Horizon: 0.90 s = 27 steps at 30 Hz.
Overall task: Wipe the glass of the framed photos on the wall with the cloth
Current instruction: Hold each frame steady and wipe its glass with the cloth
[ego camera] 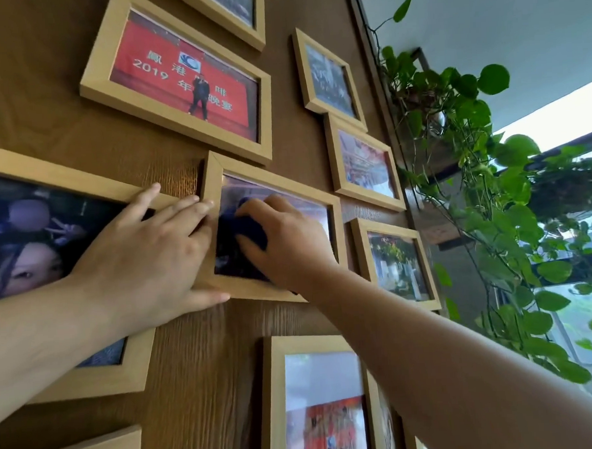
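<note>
Left hand (141,253): spread flat, bracing the centre frame (213,180) at its left edge.
Right hand (288,242): pressing the dark blue cloth (246,227) onto its glass.
Risk: a hard sideways rub could tilt or unhook the frame.

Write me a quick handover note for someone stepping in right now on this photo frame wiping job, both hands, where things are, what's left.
Left hand: flat on the wall, fingers bracing the left edge of the middle frame.
Right hand: pressing the dark blue cloth against that frame's glass.
Done: cannot tell which frames are already wiped.
Left: finish this glass, then check the red banner photo above, the three small frames on the right and the frame below.
</note>
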Available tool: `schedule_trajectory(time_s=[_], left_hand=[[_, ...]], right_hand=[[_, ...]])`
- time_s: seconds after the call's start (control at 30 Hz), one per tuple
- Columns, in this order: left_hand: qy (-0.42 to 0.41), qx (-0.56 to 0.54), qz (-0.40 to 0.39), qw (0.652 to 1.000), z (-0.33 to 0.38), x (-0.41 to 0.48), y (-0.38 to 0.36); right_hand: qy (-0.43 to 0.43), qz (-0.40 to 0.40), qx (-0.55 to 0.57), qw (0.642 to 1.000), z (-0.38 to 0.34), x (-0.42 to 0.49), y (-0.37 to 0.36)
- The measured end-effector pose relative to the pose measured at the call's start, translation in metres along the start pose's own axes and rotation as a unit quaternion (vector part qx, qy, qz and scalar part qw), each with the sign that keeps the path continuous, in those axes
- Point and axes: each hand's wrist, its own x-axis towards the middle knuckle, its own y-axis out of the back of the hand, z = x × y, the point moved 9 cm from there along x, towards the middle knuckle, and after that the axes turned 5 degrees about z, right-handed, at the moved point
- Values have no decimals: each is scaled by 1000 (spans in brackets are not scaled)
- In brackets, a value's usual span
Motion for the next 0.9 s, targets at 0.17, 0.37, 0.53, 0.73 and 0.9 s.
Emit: schedule_trajectory(time_s=[0.17,0.37,0.53,0.73,0.9], left_hand=[[6,12,-17,1000,0,-2,-4],[22,15,-38,999,0,-1,-5],[21,20,-36,999,2,0,-4],[27,34,-48,998,2,1,-5],[29,44,-50,997,2,1,-5]], right_hand=[[-72,13,-82,994,53,-19,7],[-169,-8,-117,979,91,-39,9],[-1,-36,-15,999,7,-30,-4],[53,-54,-29,997,10,-45,-4],[-44,-98,-97,989,76,-78,1]])
